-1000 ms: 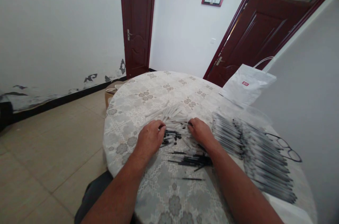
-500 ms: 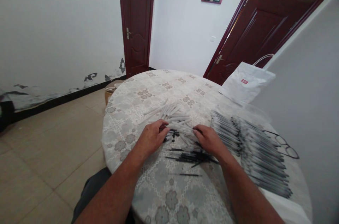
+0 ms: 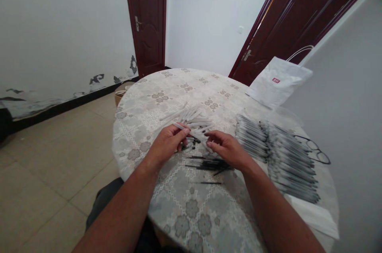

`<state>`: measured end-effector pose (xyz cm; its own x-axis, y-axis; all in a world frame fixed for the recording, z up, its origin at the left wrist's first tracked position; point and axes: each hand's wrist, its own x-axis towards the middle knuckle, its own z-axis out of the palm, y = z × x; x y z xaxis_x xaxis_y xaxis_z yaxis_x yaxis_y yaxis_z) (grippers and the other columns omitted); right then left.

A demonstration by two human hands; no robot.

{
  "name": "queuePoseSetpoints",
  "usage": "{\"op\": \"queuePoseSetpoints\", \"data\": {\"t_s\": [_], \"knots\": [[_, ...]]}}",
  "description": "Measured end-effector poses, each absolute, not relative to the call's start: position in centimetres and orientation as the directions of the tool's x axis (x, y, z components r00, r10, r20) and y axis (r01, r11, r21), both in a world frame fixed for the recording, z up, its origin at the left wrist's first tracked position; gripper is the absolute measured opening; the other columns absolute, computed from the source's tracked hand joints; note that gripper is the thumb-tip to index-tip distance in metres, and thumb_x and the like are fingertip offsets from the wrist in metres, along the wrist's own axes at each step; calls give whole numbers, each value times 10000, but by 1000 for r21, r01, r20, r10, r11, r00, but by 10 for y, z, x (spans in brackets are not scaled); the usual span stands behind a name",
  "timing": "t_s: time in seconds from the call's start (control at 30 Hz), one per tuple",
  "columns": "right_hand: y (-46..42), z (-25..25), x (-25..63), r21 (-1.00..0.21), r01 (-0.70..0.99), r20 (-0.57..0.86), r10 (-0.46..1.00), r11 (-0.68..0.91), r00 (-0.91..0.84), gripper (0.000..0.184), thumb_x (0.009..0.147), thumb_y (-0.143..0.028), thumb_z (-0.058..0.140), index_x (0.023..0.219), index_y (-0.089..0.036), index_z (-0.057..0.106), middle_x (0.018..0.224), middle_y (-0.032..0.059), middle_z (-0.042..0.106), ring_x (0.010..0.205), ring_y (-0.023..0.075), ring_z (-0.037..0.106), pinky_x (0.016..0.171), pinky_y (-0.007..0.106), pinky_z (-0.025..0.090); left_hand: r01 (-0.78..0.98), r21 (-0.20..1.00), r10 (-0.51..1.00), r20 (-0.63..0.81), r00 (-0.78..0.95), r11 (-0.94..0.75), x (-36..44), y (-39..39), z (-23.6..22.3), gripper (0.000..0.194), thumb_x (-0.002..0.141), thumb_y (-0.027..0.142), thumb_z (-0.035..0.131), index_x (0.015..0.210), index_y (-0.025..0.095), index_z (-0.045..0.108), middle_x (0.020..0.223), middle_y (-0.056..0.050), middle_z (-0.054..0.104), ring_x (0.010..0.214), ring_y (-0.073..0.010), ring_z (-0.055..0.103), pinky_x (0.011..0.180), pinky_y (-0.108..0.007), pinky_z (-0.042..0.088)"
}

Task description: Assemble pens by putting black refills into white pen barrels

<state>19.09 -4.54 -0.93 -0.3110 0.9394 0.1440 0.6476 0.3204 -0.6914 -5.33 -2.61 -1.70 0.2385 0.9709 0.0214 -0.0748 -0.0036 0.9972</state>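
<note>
My left hand (image 3: 171, 139) pinches a whitish pen barrel (image 3: 178, 125) between thumb and fingers, tilted over the pile. Facing it, my right hand (image 3: 222, 145) has thumb and index finger apart, close to the barrels' right ends; I make out nothing held in it. Loose white pen barrels (image 3: 191, 114) lie heaped just beyond both hands. Small black pen parts (image 3: 195, 140) sit between the hands, partly covered by the left fingers. Nearer to me lies a bunch of thin black pen refills (image 3: 209, 164), with a single refill (image 3: 211, 183) in front.
Rows of pens with grey-white barrels (image 3: 292, 161) are stacked on the right of the round table (image 3: 191, 79) with its patterned cloth. Behind them are eyeglasses (image 3: 316, 150) and a white paper bag (image 3: 276, 81). A white packet (image 3: 313, 215) lies at the near right edge.
My left hand has lifted slightly from the pile with a pen barrel in its fingers. The right hand has moved inward and its fingers have spread. The view has tipped downward.
</note>
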Motion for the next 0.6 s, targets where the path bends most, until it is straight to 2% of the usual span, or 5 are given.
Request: {"op": "queuePoseSetpoints", "data": {"t_s": [0.1, 0.2, 0.4, 0.5, 0.6], "knots": [[-37, -19, 202, -440, 831, 302, 928, 341, -221, 215, 943, -265, 556, 1089, -193, 697, 975, 67, 697, 864, 187, 633, 840, 309, 470, -231, 973, 998, 27, 63, -12, -55, -20, -20, 303, 846, 455, 670, 865, 153, 662, 758, -44, 667, 572, -115, 586, 441, -196, 413], [-32, -32, 201, -291, 896, 306, 920, 334, -244, 188, 958, -241, 535, 1046, -186, 692, 1006, 87, 682, 933, 199, 631, 879, 302, 459, -337, 941, 998, 8, -58, -28, -58, -12, -21, 292, 841, 442, 670, 838, 154, 620, 785, -47, 671, 579, -115, 603, 421, -185, 419], [-35, -41, 175, -142, 939, 158, 943, 314, -291, 188, 987, -303, 526, 1042, -226, 688, 1010, 68, 650, 963, 182, 618, 833, 255, 442, -398, 915, 994, -96, -50, 69, -65, -5, -24, 250, 873, 396, 639, 876, 162, 551, 827, -75, 703, 697, -174, 707, 485, -214, 518], [-36, -42, 164, -109, 945, 168, 943, 308, -288, 175, 982, -326, 535, 1007, -233, 682, 1012, 68, 633, 924, 184, 616, 795, 260, 446, -393, 915, 994, -107, -12, 94, -65, -8, -23, 223, 902, 376, 614, 907, 168, 534, 866, -96, 721, 773, -203, 734, 550, -248, 564], [-37, -45, 160, -103, 945, 191, 938, 311, -288, 147, 974, -308, 543, 984, -244, 675, 1016, 62, 624, 875, 177, 610, 758, 259, 451, -404, 907, 993, -113, 40, 120, -63, -12, -21, 188, 903, 330, 626, 946, 165, 547, 914, -108, 733, 792, -193, 733, 620, -269, 588]]}}
